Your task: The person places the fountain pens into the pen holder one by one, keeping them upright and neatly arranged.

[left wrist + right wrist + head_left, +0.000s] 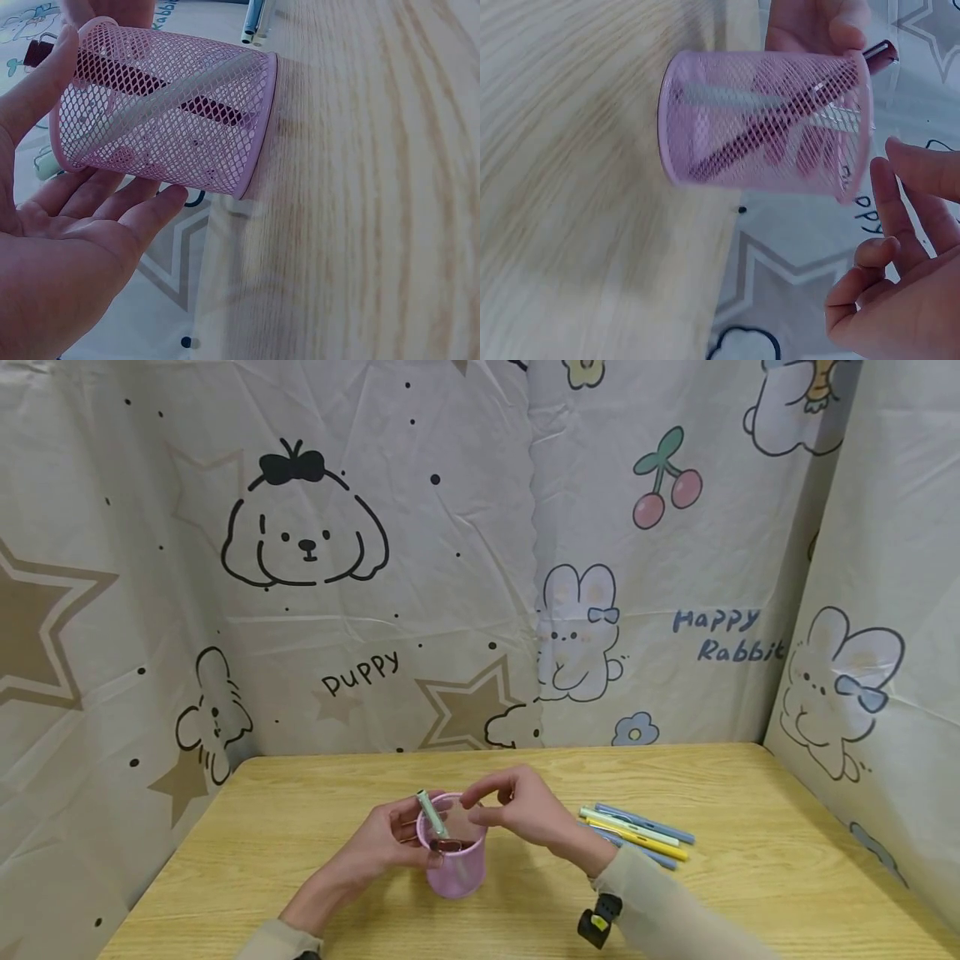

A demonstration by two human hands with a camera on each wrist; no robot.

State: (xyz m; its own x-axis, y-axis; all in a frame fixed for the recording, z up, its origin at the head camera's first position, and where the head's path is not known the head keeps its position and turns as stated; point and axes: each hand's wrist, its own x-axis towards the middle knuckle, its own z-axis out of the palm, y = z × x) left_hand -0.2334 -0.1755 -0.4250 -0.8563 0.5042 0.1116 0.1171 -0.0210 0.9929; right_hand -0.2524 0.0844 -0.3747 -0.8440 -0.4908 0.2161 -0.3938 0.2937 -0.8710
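Observation:
A pink mesh pen holder [456,877] stands upright on the table. My left hand [381,843] holds it from the left, thumb on the near side by the rim and fingers around the far side. Inside lean a pale green pen [431,814], its end above the rim, and a dark red pen [780,120] with a clip. My right hand [528,810] hovers at the right of the rim, holding nothing. In the right wrist view its thumb and forefinger are slightly apart beside the rim, while other fingers bend loosely.
Right of the holder, several pens lie side by side on the wooden table [300,802]: a yellow pen [637,839], a light green pen [626,826] and blue pens [652,825]. A printed cloth [465,610] hangs behind and at both sides.

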